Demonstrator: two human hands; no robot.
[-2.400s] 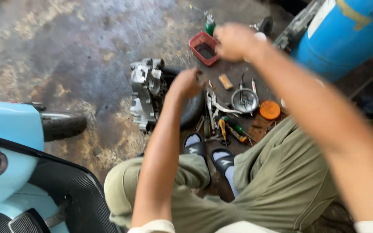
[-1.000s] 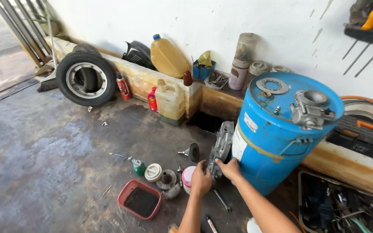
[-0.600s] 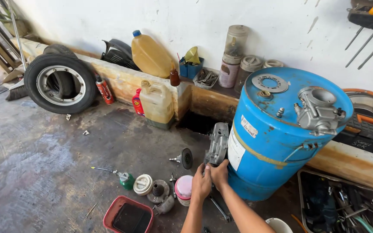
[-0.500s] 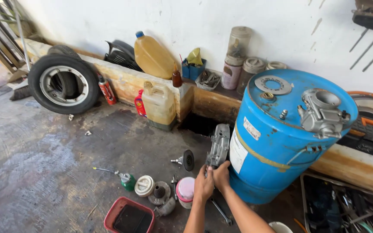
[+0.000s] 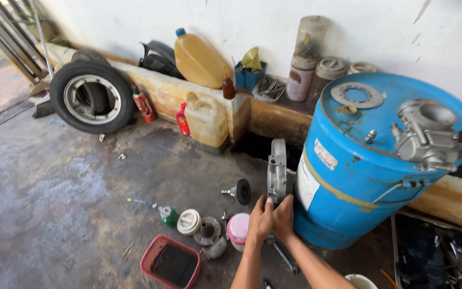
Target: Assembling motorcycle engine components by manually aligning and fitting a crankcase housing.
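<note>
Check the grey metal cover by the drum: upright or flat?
Upright: the metal cover stands on edge against the blue drum, both hands at its base.

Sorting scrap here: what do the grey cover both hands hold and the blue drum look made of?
Engine cover: likely cast aluminium, matte grey, ribbed, dull and unpainted. Blue drum: seemingly painted steel, glossy, with a rolled rim and chipped, grimy paint. Both hands grip the cover's base.

A small white label (image 5: 325,154) sticks on the blue drum's (image 5: 359,176) side, at the right. No signs or screens.
</note>
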